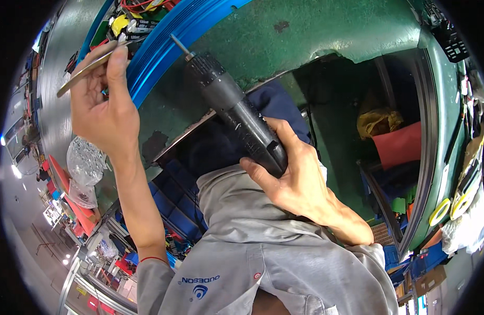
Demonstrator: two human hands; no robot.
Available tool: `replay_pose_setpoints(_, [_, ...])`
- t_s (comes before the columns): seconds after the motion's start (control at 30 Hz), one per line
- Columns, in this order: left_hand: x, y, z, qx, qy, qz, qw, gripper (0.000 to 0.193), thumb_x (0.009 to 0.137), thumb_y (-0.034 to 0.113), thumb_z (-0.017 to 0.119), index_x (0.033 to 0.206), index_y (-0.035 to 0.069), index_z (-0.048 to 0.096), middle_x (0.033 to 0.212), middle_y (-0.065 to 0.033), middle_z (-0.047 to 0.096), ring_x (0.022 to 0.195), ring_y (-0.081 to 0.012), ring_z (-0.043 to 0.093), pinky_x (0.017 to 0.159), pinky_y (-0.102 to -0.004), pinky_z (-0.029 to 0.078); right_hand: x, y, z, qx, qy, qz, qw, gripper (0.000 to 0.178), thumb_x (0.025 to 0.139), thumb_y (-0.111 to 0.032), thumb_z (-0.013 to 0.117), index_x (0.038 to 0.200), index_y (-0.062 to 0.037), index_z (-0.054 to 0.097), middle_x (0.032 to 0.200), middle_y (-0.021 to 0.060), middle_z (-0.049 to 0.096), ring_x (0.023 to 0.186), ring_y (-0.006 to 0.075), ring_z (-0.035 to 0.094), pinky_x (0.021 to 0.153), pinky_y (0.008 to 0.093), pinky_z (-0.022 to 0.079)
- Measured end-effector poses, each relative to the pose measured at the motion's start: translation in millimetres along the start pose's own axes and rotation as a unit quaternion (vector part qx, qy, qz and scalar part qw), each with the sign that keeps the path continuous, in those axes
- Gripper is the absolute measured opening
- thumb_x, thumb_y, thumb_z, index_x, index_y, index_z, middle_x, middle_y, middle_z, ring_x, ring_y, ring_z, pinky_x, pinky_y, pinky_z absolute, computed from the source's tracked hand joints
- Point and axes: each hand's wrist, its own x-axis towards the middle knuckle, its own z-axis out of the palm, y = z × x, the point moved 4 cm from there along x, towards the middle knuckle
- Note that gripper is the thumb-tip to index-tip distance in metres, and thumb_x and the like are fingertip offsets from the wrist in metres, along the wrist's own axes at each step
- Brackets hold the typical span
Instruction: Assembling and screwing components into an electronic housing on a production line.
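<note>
My right hand (pixel 300 184) is wrapped round the rear of a black electric screwdriver (pixel 235 109). The screwdriver slants up and left, and its metal bit overlaps the curved blue metal rail (pixel 160 58); I cannot tell whether it touches. On the left my left hand (pixel 106 118) pinches thin metal tweezers (pixel 81 75) between thumb and fingers. Their blunt end sticks out to the lower left, while the tips point up toward black components and a yellow part (pixel 119 24) beside the rail. The fingers partly hide the tweezers' middle.
The rail lies on a worn green worktop (pixel 326 26). Below its edge is an open space with a red sheet (pixel 402 146) and a yellow bag (pixel 378 123). Clear plastic bags (pixel 84 168) sit at the left, tape rolls (pixel 440 211) at the right.
</note>
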Motion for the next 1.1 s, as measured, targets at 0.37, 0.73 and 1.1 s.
replay_pose_setpoints(0.37, [-9.1, 8.8, -14.4, 0.009, -0.047, 0.001, 0.999, 0.01, 0.087, -0.003, 0.073, 0.094, 0.0, 0.068, 0.09, -0.01, 0.071, 0.073, -0.0146, 0.064, 0.064, -0.0237, 0.05, -9.1, 25.7, -4.0, 0.376, -0.222, 0.235, 0.869, 0.094, 0.1, -0.071, 0.019, 0.129, 0.0102, 0.055, 0.075, 0.0126, 0.066, 0.063, 0.0188, 0.063, 0.06, 0.0312, 0.049])
replay_pose_setpoints(0.73, [-5.1, 13.7, -27.6, -0.053, -0.091, 0.031, 0.994, 0.028, 0.077, -0.002, 0.081, 0.102, 0.004, 0.067, 0.089, -0.0088, 0.073, 0.073, -0.0238, 0.07, 0.058, -0.0301, 0.055, -39.2, 14.0, -6.7, 0.291, -0.195, 0.227, 0.909, 0.08, 0.103, -0.065, 0.024, 0.128, 0.0044, 0.053, 0.081, 0.0091, 0.065, 0.069, 0.0143, 0.057, 0.065, 0.0287, 0.045])
replay_pose_setpoints(1.1, [-7.1, 6.1, -23.1, -0.109, -0.136, 0.028, 0.984, 0.019, 0.085, 0.002, 0.076, 0.102, 0.002, 0.067, 0.089, -0.0136, 0.074, 0.075, -0.0222, 0.072, 0.062, -0.0291, 0.057, -46.8, 21.4, 6.7, 0.477, -0.221, 0.266, 0.808, 0.095, 0.096, -0.077, 0.031, 0.131, 0.0087, 0.053, 0.076, 0.0132, 0.063, 0.064, 0.018, 0.056, 0.06, 0.0298, 0.043])
